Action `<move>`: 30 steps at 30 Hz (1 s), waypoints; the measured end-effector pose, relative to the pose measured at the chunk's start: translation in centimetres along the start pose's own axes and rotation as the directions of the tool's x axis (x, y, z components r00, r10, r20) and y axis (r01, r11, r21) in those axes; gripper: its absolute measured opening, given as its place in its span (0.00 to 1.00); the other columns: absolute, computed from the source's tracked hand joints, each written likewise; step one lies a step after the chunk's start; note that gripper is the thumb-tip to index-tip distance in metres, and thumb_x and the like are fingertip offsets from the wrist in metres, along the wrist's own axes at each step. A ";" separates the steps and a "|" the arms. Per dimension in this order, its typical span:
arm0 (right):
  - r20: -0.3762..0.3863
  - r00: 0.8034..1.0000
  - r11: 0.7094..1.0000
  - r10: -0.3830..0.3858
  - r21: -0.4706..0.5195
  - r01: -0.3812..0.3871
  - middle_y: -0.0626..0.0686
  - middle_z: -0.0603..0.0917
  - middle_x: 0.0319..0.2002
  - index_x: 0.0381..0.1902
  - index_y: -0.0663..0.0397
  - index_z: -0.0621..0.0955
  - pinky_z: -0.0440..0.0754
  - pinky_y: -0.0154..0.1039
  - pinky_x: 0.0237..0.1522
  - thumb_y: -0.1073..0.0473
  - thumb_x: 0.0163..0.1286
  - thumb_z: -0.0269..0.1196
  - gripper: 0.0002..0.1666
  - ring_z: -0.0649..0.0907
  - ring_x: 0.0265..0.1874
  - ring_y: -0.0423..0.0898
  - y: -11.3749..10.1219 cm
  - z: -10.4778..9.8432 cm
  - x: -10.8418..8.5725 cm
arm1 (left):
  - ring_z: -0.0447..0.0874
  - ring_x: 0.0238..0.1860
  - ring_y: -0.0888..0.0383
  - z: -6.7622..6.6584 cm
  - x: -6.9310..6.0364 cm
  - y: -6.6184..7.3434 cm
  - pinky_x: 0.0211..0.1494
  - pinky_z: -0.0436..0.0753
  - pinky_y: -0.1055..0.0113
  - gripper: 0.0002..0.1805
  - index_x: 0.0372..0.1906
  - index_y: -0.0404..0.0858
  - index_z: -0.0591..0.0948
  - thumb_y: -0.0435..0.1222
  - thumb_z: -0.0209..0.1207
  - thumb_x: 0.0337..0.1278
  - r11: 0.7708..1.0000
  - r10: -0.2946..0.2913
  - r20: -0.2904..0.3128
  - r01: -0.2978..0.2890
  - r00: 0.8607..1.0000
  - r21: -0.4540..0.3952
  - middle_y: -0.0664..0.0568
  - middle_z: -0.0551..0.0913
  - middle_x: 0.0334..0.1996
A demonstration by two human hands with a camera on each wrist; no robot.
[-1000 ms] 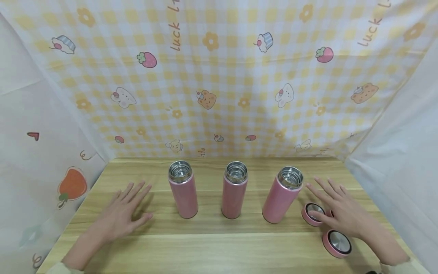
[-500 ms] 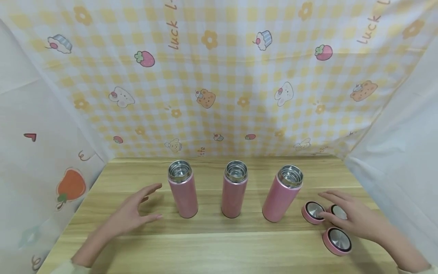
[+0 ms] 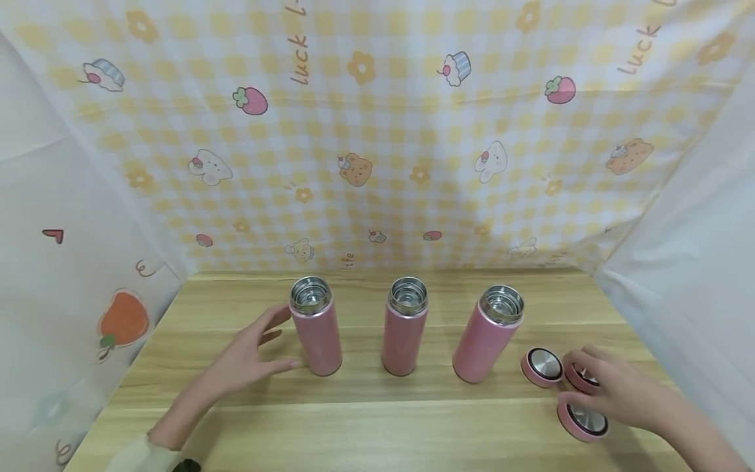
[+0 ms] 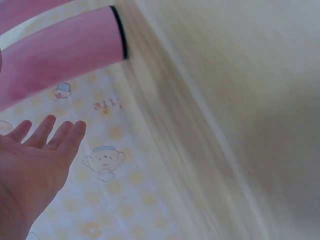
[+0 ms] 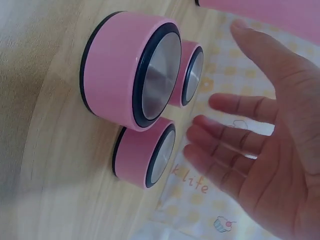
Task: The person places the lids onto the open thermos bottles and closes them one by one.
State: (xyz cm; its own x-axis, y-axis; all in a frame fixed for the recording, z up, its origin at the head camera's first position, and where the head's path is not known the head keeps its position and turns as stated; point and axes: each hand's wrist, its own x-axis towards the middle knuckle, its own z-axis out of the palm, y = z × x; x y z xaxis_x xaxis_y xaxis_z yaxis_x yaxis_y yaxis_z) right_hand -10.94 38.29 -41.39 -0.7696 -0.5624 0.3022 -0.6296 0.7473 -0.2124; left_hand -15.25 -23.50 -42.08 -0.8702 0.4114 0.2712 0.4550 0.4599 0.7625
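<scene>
L hand (image 3: 244, 360) has moved in beside L thermos (image 3: 316, 341); R hand (image 3: 622, 388) has shifted slightly twd. viewer, over the pink lids (image 3: 541, 368). On wood-grain table (image 3: 377, 432), L thermos, mid thermos (image 3: 404, 341) & R thermos (image 3: 485, 344) stand upright in a row, long axes vert., steel mouths up. Both hands: fingers loosely spread, nothing gripped. 3 lids lie R, steel tops up.

Pink btls (image 3: 404, 344), silver-necked! Right, pink lids (image 3: 542, 367), blk-ringed, silver-topped! Far, yel/wht checked cloth (image 3: 401, 124) w/ orange flowers (image 3: 362, 67)! Table (image 3: 354, 432): tan woodgrain!
</scene>
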 end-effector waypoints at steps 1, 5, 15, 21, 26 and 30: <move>0.014 1.000 1.000 0.006 0.004 -0.006 0.32 0.65 0.30 0.37 0.32 0.72 0.64 0.27 0.26 0.47 0.50 0.81 0.28 0.68 0.28 0.30 -0.1 0.0 -0.2 | 0.66 0.70 0.40 0.1 0.2 0.2 0.65 0.75 0.50 0.52 0.77 0.38 0.61 0.40 0.78 0.49 1.000 0.001 -0.002 -0.001 1.000 -0.011 0.41 0.67 0.72; 0.067 0.998 1.000 0.021 -0.001 -0.021 0.34 0.64 0.31 0.36 0.35 0.71 0.63 0.29 0.26 0.44 0.52 0.80 0.27 0.66 0.28 0.30 -0.2 0.2 -0.7 | 0.67 0.69 0.40 0.8 1.0 0.7 0.65 0.75 0.50 0.54 0.77 0.40 0.60 0.40 0.79 0.47 0.998 -0.012 0.002 0.012 1.000 -0.053 0.42 0.68 0.71; 0.077 0.996 0.999 -0.038 -0.021 0.039 0.34 0.65 0.32 0.38 0.39 0.72 0.64 0.29 0.26 0.45 0.44 0.83 0.32 0.67 0.29 0.31 0.4 0.6 -1.5 | 0.67 0.69 0.41 2.0 2.2 1.6 0.64 0.75 0.46 0.58 0.79 0.42 0.58 0.45 0.80 0.45 0.993 -0.045 0.002 0.045 0.999 -0.110 0.46 0.66 0.73; 0.101 0.994 0.999 -0.040 -0.020 0.043 0.36 0.70 0.33 0.41 0.42 0.77 0.71 0.32 0.24 0.47 0.36 0.84 0.35 0.70 0.29 0.31 0.5 1.1 -1.6 | 0.76 0.63 0.44 2.4 2.5 1.9 0.61 0.79 0.52 0.47 0.73 0.41 0.66 0.41 0.78 0.49 0.986 -0.080 -0.038 0.074 0.996 -0.147 0.47 0.75 0.65; 0.100 0.993 0.998 -0.066 -0.008 0.068 0.35 0.73 0.34 0.40 0.41 0.77 0.73 0.31 0.25 0.45 0.34 0.85 0.36 0.73 0.28 0.32 0.6 1.3 -1.9 | 0.80 0.59 0.45 2.7 2.6 1.7 0.58 0.82 0.58 0.42 0.70 0.41 0.69 0.40 0.77 0.51 0.984 -0.087 -0.061 0.076 0.994 -0.162 0.46 0.77 0.62; 0.179 0.984 1.000 -0.018 0.008 0.017 0.36 0.75 0.37 0.42 0.40 0.78 0.76 0.33 0.27 0.38 0.37 0.83 0.36 0.75 0.30 0.32 0.7 1.2 -2.2 | 0.80 0.58 0.45 2.9 2.6 1.4 0.57 0.83 0.57 0.41 0.70 0.39 0.69 0.38 0.77 0.51 0.981 -0.088 -0.065 0.074 0.994 -0.182 0.44 0.77 0.62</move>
State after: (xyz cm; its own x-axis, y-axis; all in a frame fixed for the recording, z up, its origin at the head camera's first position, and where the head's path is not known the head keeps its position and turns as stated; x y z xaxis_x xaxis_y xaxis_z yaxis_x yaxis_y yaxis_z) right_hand -9.81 39.63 -43.31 -0.7648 -0.6300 0.1350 -0.6433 0.7349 -0.2146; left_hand -16.34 -19.47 -41.96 -0.9172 0.3172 0.2413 0.3471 0.3386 0.8746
